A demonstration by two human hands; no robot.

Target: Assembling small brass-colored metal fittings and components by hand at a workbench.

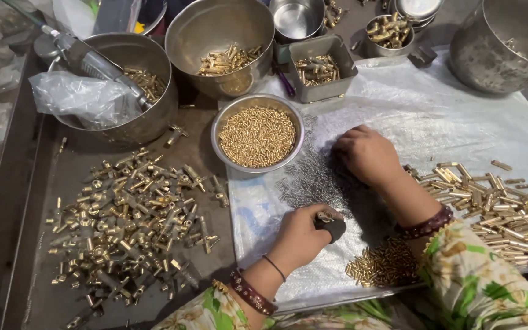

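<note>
My left hand [300,235] is closed around a small dark holder [333,228] with a brass part [326,215] on top of it. My right hand [365,153] rests knuckles up, fingers curled, on a patch of tiny dark springs [310,177] spread over a white plastic sheet [435,116]. What its fingers hold is hidden. A steel bowl of small brass pins [258,135] stands just beyond both hands. A small heap of short brass pins [383,264] lies near my right wrist.
A pile of assembled brass fittings [126,223] covers the dark table at left. Long brass tubes [496,205] lie at right. Several steel bowls [224,43] and a square tin [322,67] with brass parts stand at the back, one bowl holding a plastic bag [80,98].
</note>
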